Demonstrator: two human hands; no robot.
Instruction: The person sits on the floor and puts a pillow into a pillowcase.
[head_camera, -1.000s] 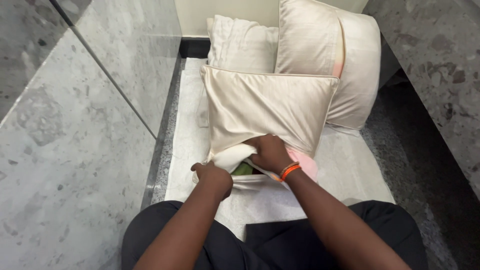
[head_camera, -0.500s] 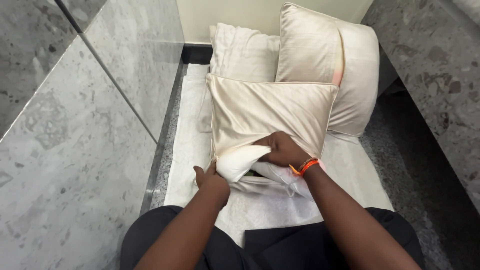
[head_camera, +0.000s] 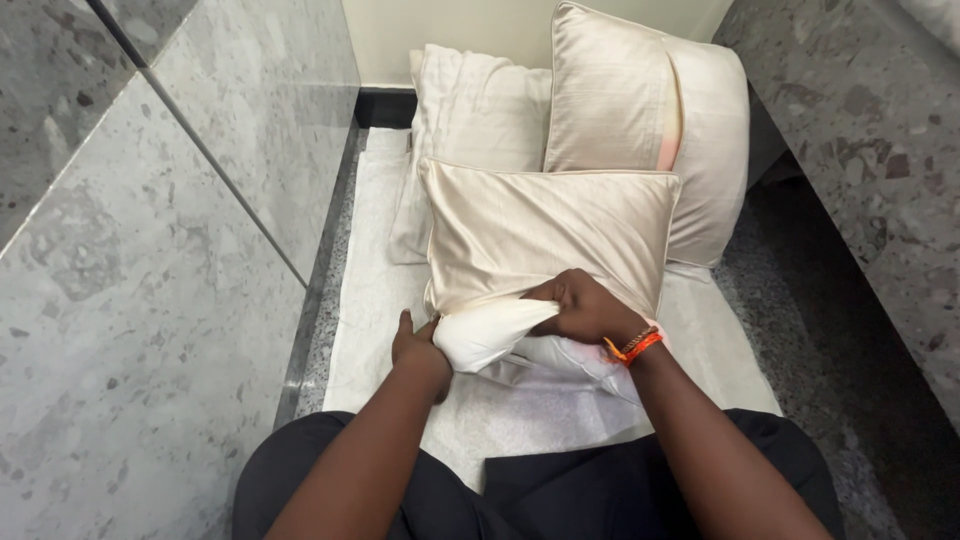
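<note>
Cream cushion cover (head_camera: 545, 235): lies on the white cloth (head_camera: 520, 420) just ahead of the person's knees; its near open edge is bunched; a white cushion insert (head_camera: 485, 335) bulges out of that edge
Right hand (head_camera: 590, 308): curled over the cover's near edge, fingers closed on the fabric above the insert; an orange band (head_camera: 632, 346) sits at the wrist
Left hand (head_camera: 420, 348): at the cover's near-left corner, thumb up, fingers tucked under the insert; whether they grip cannot be told
Beyond the cover: a white pillow (head_camera: 480, 110) leans at the far left; a larger cream cushion (head_camera: 640, 120) stands at the far right, touching the cover's far edge
Left of the cover: grey stone wall (head_camera: 150, 250), close by
Right of the cover: speckled stone wall (head_camera: 860, 130)
</note>
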